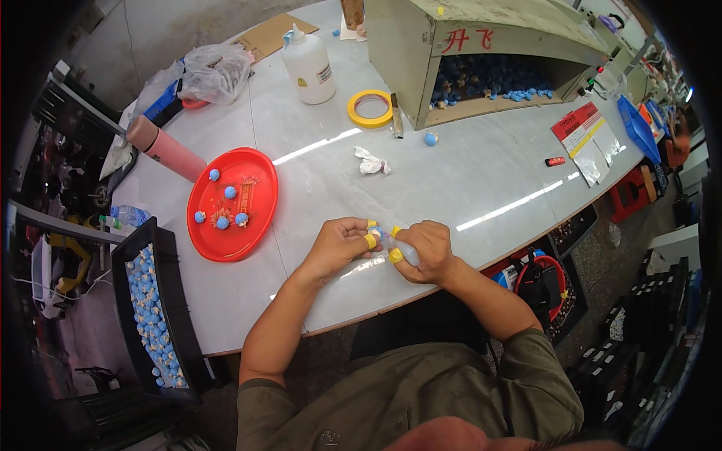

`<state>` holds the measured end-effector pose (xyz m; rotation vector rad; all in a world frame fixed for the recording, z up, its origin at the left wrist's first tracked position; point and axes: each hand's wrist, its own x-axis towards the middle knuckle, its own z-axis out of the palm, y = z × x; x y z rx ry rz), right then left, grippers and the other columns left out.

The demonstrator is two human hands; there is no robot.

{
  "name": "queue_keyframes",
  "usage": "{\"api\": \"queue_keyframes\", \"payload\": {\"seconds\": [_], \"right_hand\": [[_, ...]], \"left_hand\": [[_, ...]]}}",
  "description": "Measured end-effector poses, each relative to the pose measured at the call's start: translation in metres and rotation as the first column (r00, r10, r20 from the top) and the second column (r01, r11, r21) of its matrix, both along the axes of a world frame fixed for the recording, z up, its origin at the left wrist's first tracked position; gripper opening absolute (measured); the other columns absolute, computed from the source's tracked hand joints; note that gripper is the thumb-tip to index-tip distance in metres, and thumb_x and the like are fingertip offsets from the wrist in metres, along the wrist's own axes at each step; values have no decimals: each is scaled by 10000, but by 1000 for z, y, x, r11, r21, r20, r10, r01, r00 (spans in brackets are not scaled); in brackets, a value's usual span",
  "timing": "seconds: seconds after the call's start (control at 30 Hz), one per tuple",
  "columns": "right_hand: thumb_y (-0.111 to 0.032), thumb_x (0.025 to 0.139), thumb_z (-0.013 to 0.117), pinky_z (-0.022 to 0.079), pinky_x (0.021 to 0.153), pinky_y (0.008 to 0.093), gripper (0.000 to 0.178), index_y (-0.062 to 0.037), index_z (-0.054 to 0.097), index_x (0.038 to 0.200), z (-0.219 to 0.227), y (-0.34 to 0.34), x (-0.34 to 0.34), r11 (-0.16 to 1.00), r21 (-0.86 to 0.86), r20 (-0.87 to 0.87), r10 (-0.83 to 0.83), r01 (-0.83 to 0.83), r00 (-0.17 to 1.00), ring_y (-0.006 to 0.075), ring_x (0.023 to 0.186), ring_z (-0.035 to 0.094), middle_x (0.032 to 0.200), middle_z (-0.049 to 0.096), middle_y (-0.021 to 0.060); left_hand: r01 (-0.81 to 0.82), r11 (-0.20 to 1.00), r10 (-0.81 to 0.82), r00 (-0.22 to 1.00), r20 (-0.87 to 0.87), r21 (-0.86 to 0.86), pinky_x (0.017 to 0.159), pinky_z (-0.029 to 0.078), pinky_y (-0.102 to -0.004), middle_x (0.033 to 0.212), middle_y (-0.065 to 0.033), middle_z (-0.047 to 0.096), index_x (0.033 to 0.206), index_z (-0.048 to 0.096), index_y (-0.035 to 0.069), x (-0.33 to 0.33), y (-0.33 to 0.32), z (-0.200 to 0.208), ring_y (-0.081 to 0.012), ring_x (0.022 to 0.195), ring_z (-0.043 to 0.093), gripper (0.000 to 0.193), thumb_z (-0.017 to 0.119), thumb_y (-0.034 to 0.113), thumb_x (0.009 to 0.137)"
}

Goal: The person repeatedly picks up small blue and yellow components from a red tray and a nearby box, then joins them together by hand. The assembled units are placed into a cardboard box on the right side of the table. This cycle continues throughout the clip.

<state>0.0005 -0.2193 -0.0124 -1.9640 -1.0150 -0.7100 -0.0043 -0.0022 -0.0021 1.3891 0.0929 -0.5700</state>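
Over the near part of the bench [323,188]: two bare hands work close together, with yellow finger covers [395,256] on some fingertips.
Left hand [342,244]: its thumb and forefinger are closed in a pinch on a small blue piece [378,234].
Right hand [430,252]: its fingers are curled around a translucent bottle [407,252], which is partly hidden by them.
Blue piece: it is between the two hands, near the front end of the translucent bottle; whether they touch, I cannot tell.
Red plate [226,248]: it lies to the left of the hands and carries five blue balls, set apart from each other.
Pink flask [165,149]: it is just beside the plate, on its far left side.
Black tray [185,316]: at the left end of the bench, it holds many blue and cream pieces.
Middle of the bench: a crumpled white tissue [371,163] lies beyond the hands, and behind it is a yellow tape roll [351,110].
White bottle [310,73]: it stands upright behind the tape roll.
Greenish box [402,68]: its open front shows a heap of blue pieces, and a single blue ball [431,139] lies before it.
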Motion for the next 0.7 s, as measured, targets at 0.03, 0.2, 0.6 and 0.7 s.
{"api": "queue_keyframes", "payload": {"seconds": [0.03, 0.2, 0.6, 0.7], "right_hand": [[-112, 661, 768, 469, 533, 348, 280, -14, 649, 894, 0, 0, 0, 1000, 5, -3, 6, -6, 1000, 258, 590, 620, 724, 639, 88], [-89, 714, 733, 418, 478, 359, 197, -2, 639, 863, -4, 6, 4, 995, 85, 13, 45, -46, 999, 260, 497, 542, 659, 587, 95], [-42, 840, 690, 513, 634, 310, 213, 46, 613, 1017, 0, -14, 1, 905, 392, -378, -6, 166, 926, 207, 707, 664, 858, 668, 147], [-4, 877, 653, 524, 813, 287, 290, 48, 569, 1150, 2, -32, 0, 874, 409, -585, 31, 262, 810, 166, 901, 678, 1005, 692, 124]], "left_hand": [[2, 1000, -2, 1000, -2, -4, 732, 565, -206, 989, -116, 720, 1176, 632, -61, 0, 0, 0, -124, 866, 700, 314, 708, 110, 924], [22, 1000, -22, 1000, 13, -14, 730, 564, -208, 991, -116, 719, 1175, 632, -65, -1, 1, 0, -123, 870, 700, 310, 705, 99, 923], [-20, 998, 17, 998, -58, -53, 719, 564, -209, 1019, -79, 711, 1145, 644, -4, 3, 5, 3, -151, 907, 711, 259, 703, 107, 918], [-38, 997, 32, 995, -90, -67, 723, 565, -207, 1032, -78, 710, 1166, 626, 4, 5, 9, 3, -154, 926, 710, 272, 691, 89, 916]]}}
